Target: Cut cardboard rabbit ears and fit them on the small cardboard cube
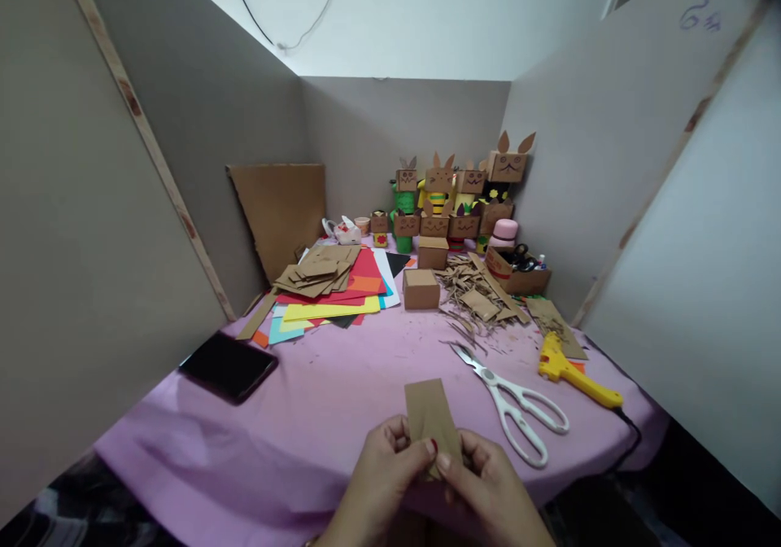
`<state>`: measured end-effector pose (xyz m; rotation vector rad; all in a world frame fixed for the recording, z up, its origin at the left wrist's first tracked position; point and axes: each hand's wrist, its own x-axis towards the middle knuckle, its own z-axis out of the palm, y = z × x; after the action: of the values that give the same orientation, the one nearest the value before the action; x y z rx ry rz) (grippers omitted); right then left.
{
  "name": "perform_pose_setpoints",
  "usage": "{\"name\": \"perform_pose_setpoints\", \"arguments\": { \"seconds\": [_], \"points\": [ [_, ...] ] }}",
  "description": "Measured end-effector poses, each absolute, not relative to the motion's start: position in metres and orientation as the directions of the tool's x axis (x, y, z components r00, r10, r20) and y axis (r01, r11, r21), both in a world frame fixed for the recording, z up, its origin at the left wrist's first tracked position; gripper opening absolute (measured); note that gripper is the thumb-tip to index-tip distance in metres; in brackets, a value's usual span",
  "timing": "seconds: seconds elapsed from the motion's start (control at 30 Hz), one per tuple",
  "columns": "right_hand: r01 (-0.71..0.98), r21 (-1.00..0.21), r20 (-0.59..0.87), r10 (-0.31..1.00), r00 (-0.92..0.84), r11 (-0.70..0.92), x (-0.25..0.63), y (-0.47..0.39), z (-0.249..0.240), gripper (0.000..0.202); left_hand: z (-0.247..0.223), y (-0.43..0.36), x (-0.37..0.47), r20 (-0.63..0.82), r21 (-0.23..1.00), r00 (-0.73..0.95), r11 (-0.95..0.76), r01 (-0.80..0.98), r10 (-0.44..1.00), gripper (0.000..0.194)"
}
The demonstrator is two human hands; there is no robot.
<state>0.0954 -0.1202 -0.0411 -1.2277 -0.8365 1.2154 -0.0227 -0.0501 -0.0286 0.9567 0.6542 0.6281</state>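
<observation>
Left hand [395,456] and right hand [482,467] both pinching one small brown cardboard piece [429,410], thumbs on its near face; the fingers behind it are partly hidden. The piece is held up at the near edge of the table [342,392], which is covered with pink cloth, its top end tilted slightly left.

Right of the piece: white-handled scissors [516,400], blades pointing away and to the left, handles apart. Farther right: yellow glue gun [577,374], dark cord running off the near end. Far left: black phone [229,365], lying flat.

Middle of table: closed cardboard box [421,289], a second box [433,252] behind it. Left of these, brown cardboard pieces [320,270] stacked on coloured sheets [333,312] (red, yellow, blue, white, black). To the right, a heap of cardboard scraps [482,295]; beyond it, an open carton [518,275] holding black-handled scissors [520,257].

Rear: group of box-headed figures [439,179] with drawn faces, several with pointed ears. Large cardboard sheet [281,213] leaning at the left partition.
</observation>
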Motion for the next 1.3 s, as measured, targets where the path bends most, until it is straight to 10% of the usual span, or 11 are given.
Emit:
{"name": "perform_pose_setpoints", "arguments": {
  "seconds": [0.3, 0.77, 0.9, 1.03, 1.3],
  "points": [
    [-0.502, -0.857, -0.203, 0.971, 0.129, -0.112, 0.092, -0.123, -0.057, 0.034, -0.027, -0.061, -0.028, -0.212, 0.776, 0.781, 0.587, -0.231, 0.588, 0.041],
    [-0.218, -0.974, -0.129, 0.951, 0.281, -0.068, 0.088, -0.118, -0.057, 0.045, -0.043, -0.045, -0.025, -0.306, 0.847, 0.668, 0.515, -0.135, 0.678, 0.034],
    [0.188, -0.977, 0.010, 0.857, 0.515, -0.101, 0.125, -0.131, -0.045, 0.040, -0.038, -0.047, -0.025, -0.367, 0.761, 0.630, 0.610, -0.220, 0.685, 0.033],
    [0.769, -0.560, 0.347, 0.756, 0.556, -0.309, 0.182, -0.147, -0.048, 0.046, -0.024, -0.054, -0.025, -0.536, 0.628, 0.516, 0.724, -0.285, 0.668, 0.017],
    [0.894, -0.141, 0.241, 0.862, 0.447, -0.424, 0.199, -0.146, -0.060, 0.036, -0.007, -0.066, -0.021, -0.641, 0.401, 0.549, 0.844, -0.356, 0.536, 0.008]
  ]
}}
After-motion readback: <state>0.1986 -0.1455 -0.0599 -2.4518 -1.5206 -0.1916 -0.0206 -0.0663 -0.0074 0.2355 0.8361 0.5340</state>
